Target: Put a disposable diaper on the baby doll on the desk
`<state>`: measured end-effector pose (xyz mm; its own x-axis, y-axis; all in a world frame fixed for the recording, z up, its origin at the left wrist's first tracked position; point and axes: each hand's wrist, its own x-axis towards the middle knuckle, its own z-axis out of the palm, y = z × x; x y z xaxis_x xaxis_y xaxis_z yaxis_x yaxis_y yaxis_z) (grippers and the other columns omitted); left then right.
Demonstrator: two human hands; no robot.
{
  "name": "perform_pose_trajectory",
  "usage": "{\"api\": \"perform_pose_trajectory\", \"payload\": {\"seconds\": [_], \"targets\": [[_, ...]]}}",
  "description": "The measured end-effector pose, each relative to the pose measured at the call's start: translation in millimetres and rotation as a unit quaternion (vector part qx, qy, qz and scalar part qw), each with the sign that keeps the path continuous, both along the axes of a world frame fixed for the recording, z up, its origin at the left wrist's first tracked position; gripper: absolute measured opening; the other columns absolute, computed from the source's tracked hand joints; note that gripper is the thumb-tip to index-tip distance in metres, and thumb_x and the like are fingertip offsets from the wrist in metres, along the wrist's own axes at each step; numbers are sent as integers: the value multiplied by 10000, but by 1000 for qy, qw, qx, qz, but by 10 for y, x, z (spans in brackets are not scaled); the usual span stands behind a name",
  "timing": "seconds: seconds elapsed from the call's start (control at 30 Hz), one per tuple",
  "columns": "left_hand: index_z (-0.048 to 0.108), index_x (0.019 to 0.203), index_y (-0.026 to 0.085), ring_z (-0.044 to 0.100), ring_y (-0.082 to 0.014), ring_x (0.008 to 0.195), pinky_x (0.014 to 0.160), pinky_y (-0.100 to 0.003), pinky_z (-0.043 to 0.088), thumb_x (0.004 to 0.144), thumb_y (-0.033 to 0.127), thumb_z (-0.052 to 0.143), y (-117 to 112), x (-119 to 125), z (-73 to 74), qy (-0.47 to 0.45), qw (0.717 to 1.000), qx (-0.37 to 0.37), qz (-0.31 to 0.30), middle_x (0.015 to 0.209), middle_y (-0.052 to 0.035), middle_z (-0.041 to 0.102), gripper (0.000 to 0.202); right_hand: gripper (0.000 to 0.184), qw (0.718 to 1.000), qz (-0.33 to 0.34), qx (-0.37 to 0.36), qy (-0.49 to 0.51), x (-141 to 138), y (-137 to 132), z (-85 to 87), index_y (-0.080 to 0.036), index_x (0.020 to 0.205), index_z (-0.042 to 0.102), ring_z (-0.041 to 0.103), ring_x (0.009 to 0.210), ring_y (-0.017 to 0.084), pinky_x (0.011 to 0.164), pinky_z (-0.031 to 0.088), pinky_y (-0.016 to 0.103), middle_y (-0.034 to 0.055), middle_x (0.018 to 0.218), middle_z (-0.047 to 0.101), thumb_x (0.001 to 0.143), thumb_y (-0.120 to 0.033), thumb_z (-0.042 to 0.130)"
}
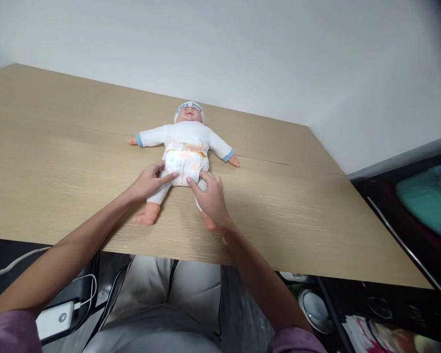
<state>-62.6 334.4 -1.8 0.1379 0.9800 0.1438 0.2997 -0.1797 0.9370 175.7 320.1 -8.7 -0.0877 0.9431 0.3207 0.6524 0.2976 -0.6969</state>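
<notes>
Sleeves (pixel 11 333) nrst; hands (pixel 150 181) (pixel 210 197) on diaper (pixel 183 164), grip unclear; doll (pixel 187 131) long axis, head (pixel 189 114) twd wall (pixel 242 59).

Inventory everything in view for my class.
table: 1, tan, centre
doll: 1, white-clad, on table
cap: 1, white, on doll
diaper: 1, white-orange, on doll
walls: count unclear, pale, behind
chair: count unclear, black, lower left
device: 1, white, lower left
cord: count unclear, white, lower left
furniture: count unclear, black, right
blurred item: 1, teal, right
oddments: several, mixed, lower right
floor: 1, grey, below
trousers: 1 pair, pale, bottom
sleeves: 2, purple, bottom
left hand: 1, bare, on diaper
right hand: 1, bare, on diaper
</notes>
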Motion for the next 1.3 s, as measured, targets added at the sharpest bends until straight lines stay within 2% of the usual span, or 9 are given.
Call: {"api": "perform_pose_trajectory", "payload": {"seconds": [0.2, 0.37, 0.5, 0.6, 0.77, 0.9, 1.03, 1.17, 1.3], "targets": [[861, 1212, 207, 759, -298, 1051, 874, -408, 589, 946, 651, 848, 6, 5, 41, -56, 996, -55, -38, 1203, -109, 854, 518, 299, 1000, -2, -4, 15, 12, 19, -19, -277, 899, 664, 644, 1070, 332, 1034, 522, 481, 68, 1033, 797, 1064, -521, 715], [839, 1204, 208, 773, -310, 1131, 916, -414, 609, 915, 651, 875, -32, 45, 84, -113, 990, -86, -28, 1253, -114, 855, 529, 261, 999, -17, -6, 38, -4, -23, 6, -273, 1012, 722, 650, 1084, 345, 1019, 528, 488, 81, 1060, 811, 1057, -531, 736], [812, 1191, 200, 790, -307, 1128, 945, -437, 629, 907, 605, 898, -74, 79, 108, -160, 982, -101, -16, 1229, -124, 851, 502, 200, 997, -43, 63, -19, -52, -84, 21, -268, 1092, 762, 626, 1154, 366, 1095, 500, 550, 111, 1205, 799, 1063, -466, 762], [792, 1195, 198, 797, -328, 1185, 1025, -481, 639, 878, 585, 930, -144, 43, 172, -188, 974, -126, -12, 1254, -134, 850, 519, 208, 991, -54, 105, -64, -40, -151, 36, -257, 1158, 804, 608, 1221, 389, 1133, 484, 591, 152, 1358, 731, 1047, -432, 791], [718, 1403, 212, 723, -332, 1407, 1234, -528, 557, 930, 573, 888, -265, -198, 355, -122, 987, -100, -3, 1412, -144, 816, 619, 352, 988, 9, 116, -98, 260, -211, 121, -260, 1374, 767, 635, 1230, 370, 1153, 497, 586, 141, 1308, 722, 1080, -454, 743], [634, 1461, 189, 665, -350, 1399, 1241, -557, 508, 964, 559, 820, 44, -469, 374, 116, 992, -7, 53, 1567, -172, 702, 647, 399, 977, -5, 168, -127, 602, 229, 155, -260, 1427, 700, 624, 1326, 379, 1214, 473, 613, 155, 1364, 699, 1105, -495, 678], [551, 1530, 119, 447, -484, 1559, 1317, -626, 350, 863, 479, 908, 732, -592, 256, 352, 921, 63, 156, 1655, -276, 548, 838, 579, 973, -44, 137, -180, 748, 1093, 48, -178, 1555, 590, 563, 1421, 423, 1219, 476, 626, 235, 1542, 643, 1058, -458, 692], [546, 1554, 78, 452, -516, 1536, 1295, -636, 331, 985, 522, 765, 1234, -512, 212, 427, 890, 29, 155, 1608, -307, 584, 754, 541, 969, -43, 67, -235, 650, 1715, -75, -136, 1545, 572, 584, 1387, 442, 1196, 483, 648, 264, 1509, 682, 1062, -363, 657], [639, 1424, 75, 566, -478, 1399, 1215, -575, 402, 1040, 562, 633, 1232, -381, 307, 460, 871, 17, 172, 1368, -281, 721, 620, 362, 971, -53, 53, -228, 529, 1807, -40, -144, 1393, 650, 655, 1274, 407, 1140, 527, 591, 242, 1385, 744, 1059, -272, 597]]}}
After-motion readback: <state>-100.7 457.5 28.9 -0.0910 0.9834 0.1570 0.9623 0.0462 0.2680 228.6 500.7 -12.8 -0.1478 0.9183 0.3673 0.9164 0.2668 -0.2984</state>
